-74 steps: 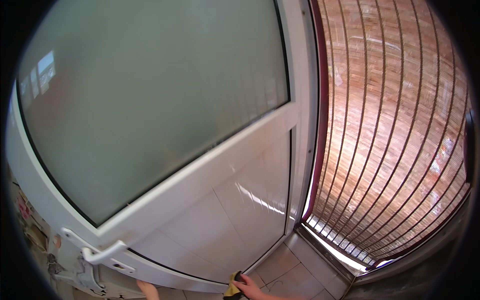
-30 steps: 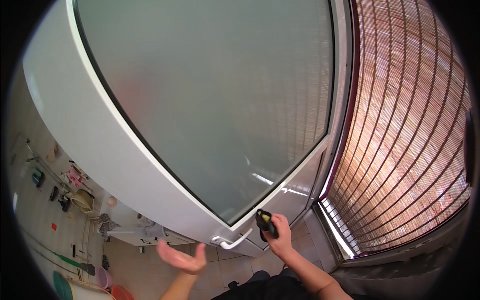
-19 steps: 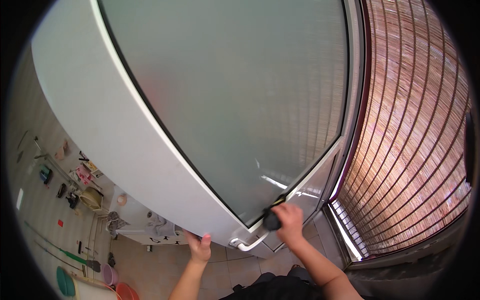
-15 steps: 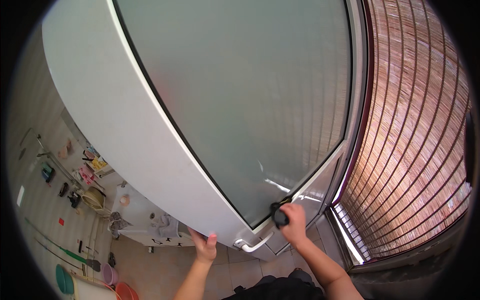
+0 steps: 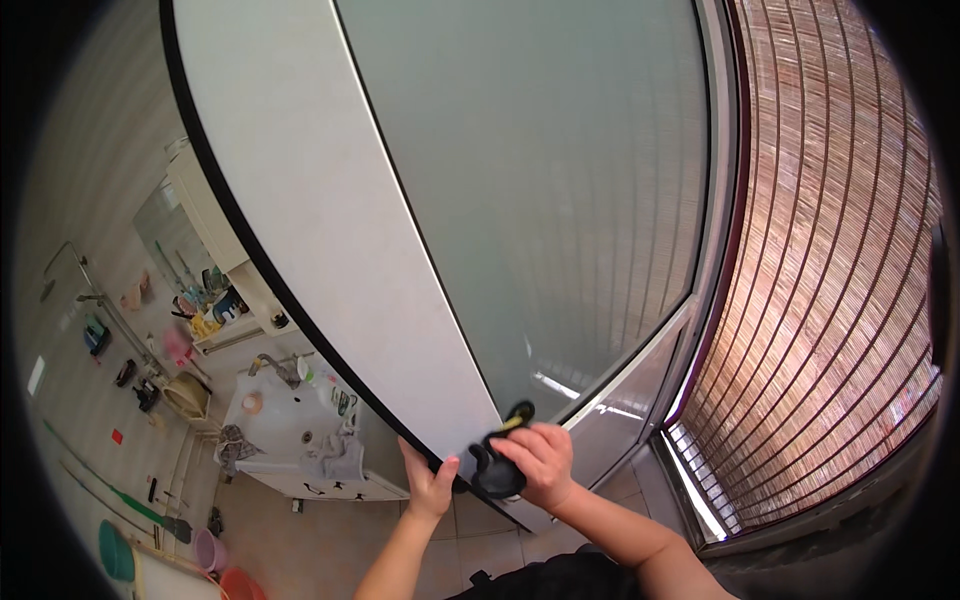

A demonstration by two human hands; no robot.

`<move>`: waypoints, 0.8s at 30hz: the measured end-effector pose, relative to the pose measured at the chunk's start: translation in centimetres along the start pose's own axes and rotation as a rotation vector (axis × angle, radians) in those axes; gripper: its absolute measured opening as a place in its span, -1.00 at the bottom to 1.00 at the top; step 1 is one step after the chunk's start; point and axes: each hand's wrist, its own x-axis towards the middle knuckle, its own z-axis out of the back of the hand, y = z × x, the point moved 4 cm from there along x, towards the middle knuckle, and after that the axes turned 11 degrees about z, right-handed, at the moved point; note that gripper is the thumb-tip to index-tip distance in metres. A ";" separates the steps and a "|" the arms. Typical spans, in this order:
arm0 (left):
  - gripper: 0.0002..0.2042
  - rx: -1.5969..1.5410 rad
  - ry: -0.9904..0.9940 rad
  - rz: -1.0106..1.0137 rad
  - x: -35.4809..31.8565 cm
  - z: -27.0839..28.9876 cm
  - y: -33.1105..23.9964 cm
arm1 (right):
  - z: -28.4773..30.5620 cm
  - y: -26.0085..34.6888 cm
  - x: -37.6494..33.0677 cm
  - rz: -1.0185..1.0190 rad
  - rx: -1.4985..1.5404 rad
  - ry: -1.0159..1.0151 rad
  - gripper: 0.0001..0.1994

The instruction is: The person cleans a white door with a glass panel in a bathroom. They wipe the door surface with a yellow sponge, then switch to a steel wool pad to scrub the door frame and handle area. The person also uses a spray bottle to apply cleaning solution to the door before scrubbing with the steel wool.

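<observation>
A white-framed door (image 5: 310, 200) with a frosted glass panel (image 5: 550, 200) stands in front of me. My left hand (image 5: 430, 488) grips the door's dark free edge, thumb on the near face and fingers partly hidden around the edge. Closed around a black handheld tool with a yellow strip (image 5: 497, 474), my right hand (image 5: 545, 463) is at the lower part of the door frame, just right of my left hand. The tool's exact kind is unclear. The door's white handle is hidden behind the tool and hand.
Beyond the door edge, a white sink (image 5: 275, 430) holds a grey cloth (image 5: 338, 457) on its rim. A bamboo blind (image 5: 830, 270) hangs at the right. Buckets (image 5: 116, 550) and a green-handled brush (image 5: 150, 512) are at the lower left, above a tiled floor (image 5: 330, 540).
The door's free edge has shifted right, showing its dark rim and more of the sink. My right hand has moved the tool left and down from the glass corner, over the handle.
</observation>
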 end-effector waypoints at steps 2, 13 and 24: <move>-0.25 0.021 0.016 -0.014 0.2 -0.2 -0.3 | -0.5 0.2 -3.3 -0.011 0.002 0.097 -0.71; -0.25 0.063 0.005 -0.021 0.2 0.0 -0.2 | 0.0 0.0 -1.5 -0.011 -0.066 0.099 -0.77; -0.26 0.110 -0.031 -0.046 -0.4 -0.1 -0.1 | 0.6 0.2 1.5 0.039 -0.107 0.013 -0.75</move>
